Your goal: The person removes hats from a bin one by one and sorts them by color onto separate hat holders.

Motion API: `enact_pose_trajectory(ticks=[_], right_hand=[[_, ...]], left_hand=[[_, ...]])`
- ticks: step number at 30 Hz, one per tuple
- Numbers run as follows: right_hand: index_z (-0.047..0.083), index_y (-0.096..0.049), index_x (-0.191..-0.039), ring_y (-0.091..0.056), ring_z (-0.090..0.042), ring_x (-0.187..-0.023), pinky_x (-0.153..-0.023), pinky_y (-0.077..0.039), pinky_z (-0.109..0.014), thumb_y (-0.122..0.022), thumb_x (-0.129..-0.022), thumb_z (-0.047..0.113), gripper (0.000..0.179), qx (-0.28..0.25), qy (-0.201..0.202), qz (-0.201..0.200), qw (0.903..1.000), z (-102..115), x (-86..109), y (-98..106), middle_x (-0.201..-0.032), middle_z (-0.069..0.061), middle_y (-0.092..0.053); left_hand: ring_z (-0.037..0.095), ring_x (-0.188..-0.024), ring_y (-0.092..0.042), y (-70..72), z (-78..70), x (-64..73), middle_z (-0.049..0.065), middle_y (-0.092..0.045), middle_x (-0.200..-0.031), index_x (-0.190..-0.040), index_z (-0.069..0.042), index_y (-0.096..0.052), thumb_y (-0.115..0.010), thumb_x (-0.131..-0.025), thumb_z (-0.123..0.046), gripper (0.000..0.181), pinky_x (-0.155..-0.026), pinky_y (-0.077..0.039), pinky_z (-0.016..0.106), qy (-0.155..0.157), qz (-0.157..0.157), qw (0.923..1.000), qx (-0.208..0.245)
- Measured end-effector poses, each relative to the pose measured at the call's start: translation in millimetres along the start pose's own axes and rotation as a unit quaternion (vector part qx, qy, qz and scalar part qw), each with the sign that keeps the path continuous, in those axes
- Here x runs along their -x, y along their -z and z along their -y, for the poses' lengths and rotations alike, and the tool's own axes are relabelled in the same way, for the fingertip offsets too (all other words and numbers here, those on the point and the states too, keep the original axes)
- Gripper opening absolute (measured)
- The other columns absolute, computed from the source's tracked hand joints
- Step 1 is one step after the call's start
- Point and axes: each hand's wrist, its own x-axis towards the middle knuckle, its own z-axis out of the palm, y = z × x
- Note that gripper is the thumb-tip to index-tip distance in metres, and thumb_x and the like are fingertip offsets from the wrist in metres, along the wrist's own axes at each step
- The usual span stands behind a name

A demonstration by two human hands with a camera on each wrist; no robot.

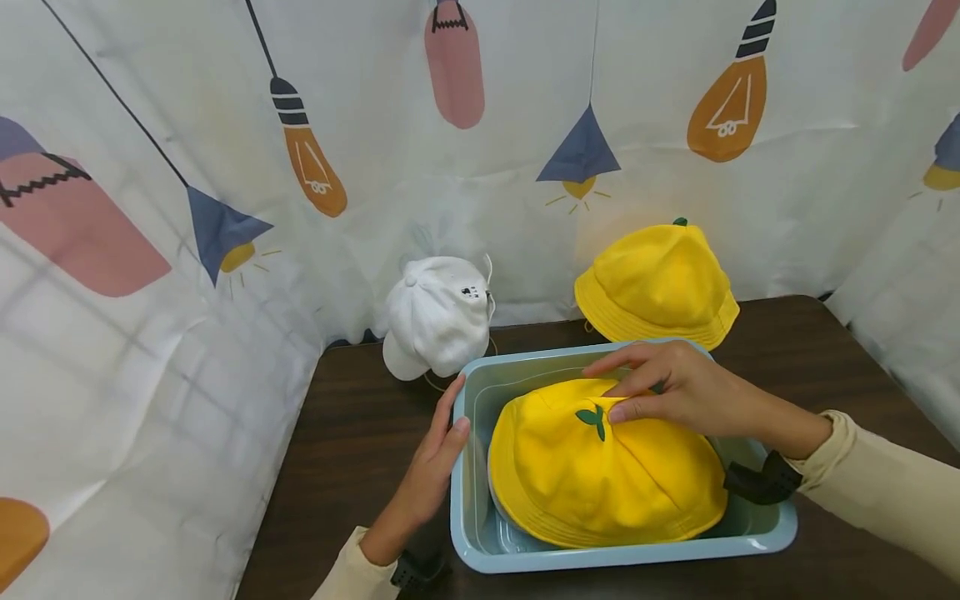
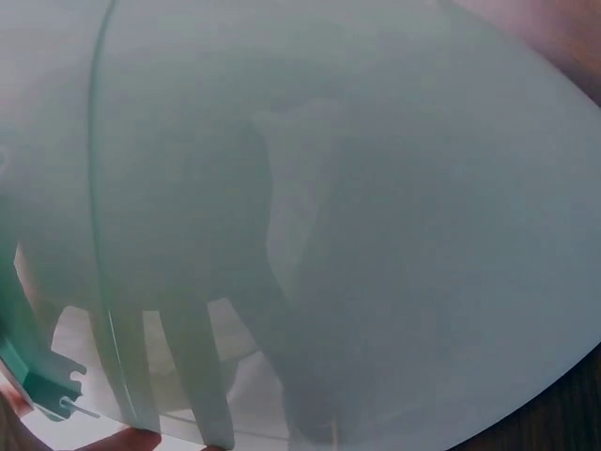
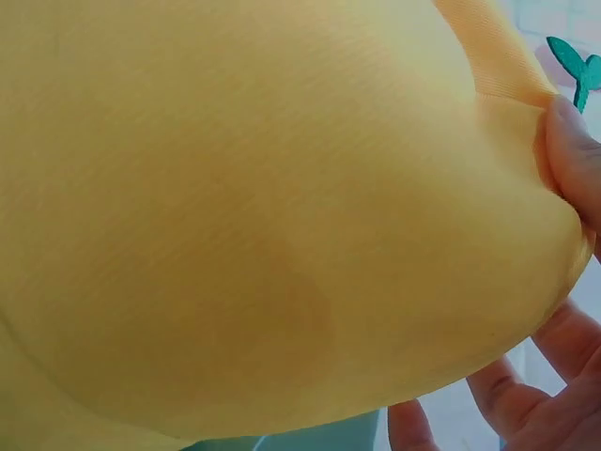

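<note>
My right hand (image 1: 678, 387) pinches the crown of a yellow bucket hat (image 1: 592, 475) between thumb and fingers, close beside its green sprout tip. The hat sits brim down inside a light blue plastic basin (image 1: 622, 560). In the right wrist view the yellow cloth (image 3: 282, 225) fills most of the picture, with the thumb (image 3: 573, 155) pressed on a fold near the sprout (image 3: 577, 70). At the basin's left wall my left hand (image 1: 431, 458) rests with fingers extended along the outside. The basin's pale wall (image 2: 376, 235) covers nearly all of the left wrist view.
Behind the basin, a white cap (image 1: 438, 312) stands at the back left and another yellow hat (image 1: 660, 283) at the back right. All stand on a dark wooden table (image 1: 345, 442). A printed curtain (image 1: 510, 217) closes off the back and sides.
</note>
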Motion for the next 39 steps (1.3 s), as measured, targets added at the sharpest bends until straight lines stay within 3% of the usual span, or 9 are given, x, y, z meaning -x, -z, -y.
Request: enact_pose_trajectory(ticks=[5,15,22,39], right_hand=[[0.027,-0.083,-0.096,-0.066,-0.017,-0.116,-0.086,-0.057,-0.021,-0.079,-0.088,0.011,0.019,-0.018,-0.013,-0.002,0.9997,0.2,1.8,4.3,-0.126,-0.004,-0.071],[0.027,-0.083,-0.096,-0.064,-0.006,-0.12,-0.09,-0.056,-0.019,-0.077,-0.089,0.007,0.021,-0.036,-0.042,-0.024,0.9982,4.3,3.9,13.4,-0.128,-0.001,-0.07],[0.022,-0.083,-0.102,-0.064,-0.008,-0.12,-0.091,-0.055,-0.018,-0.075,-0.09,0.004,0.023,-0.053,-0.057,-0.037,0.9963,10.4,2.4,20.7,-0.127,-0.006,-0.071],[0.019,-0.082,-0.106,-0.066,-0.01,-0.113,-0.086,-0.056,-0.017,-0.073,-0.093,0.005,0.021,-0.044,-0.103,-0.092,0.9895,31.8,-2.3,41.2,-0.128,0.005,-0.071]], left_hand=[[0.039,-0.149,-0.028,1.0,0.4,0.7,0.004,-0.012,-0.171,-0.164,-0.034,-0.011,-0.029,-0.113,-0.026,0.055,-0.118,-0.024,0.069,-0.004,0.003,1.0,0.004],[0.036,-0.151,-0.026,-1.4,-1.1,-1.6,-0.002,-0.012,-0.171,-0.163,-0.035,-0.011,-0.03,-0.112,-0.028,0.055,-0.119,-0.023,0.067,0.003,0.002,1.0,0.005],[0.035,-0.151,-0.026,-0.8,-0.6,-1.7,-0.001,-0.011,-0.171,-0.163,-0.036,-0.011,-0.03,-0.112,-0.03,0.055,-0.119,-0.023,0.068,0.009,-0.003,0.9999,-0.004],[0.032,-0.153,-0.024,-0.4,-0.3,-0.9,-0.005,-0.011,-0.171,-0.163,-0.037,-0.012,-0.032,-0.112,-0.031,0.055,-0.12,-0.021,0.068,0.016,-0.014,0.9997,-0.012]])
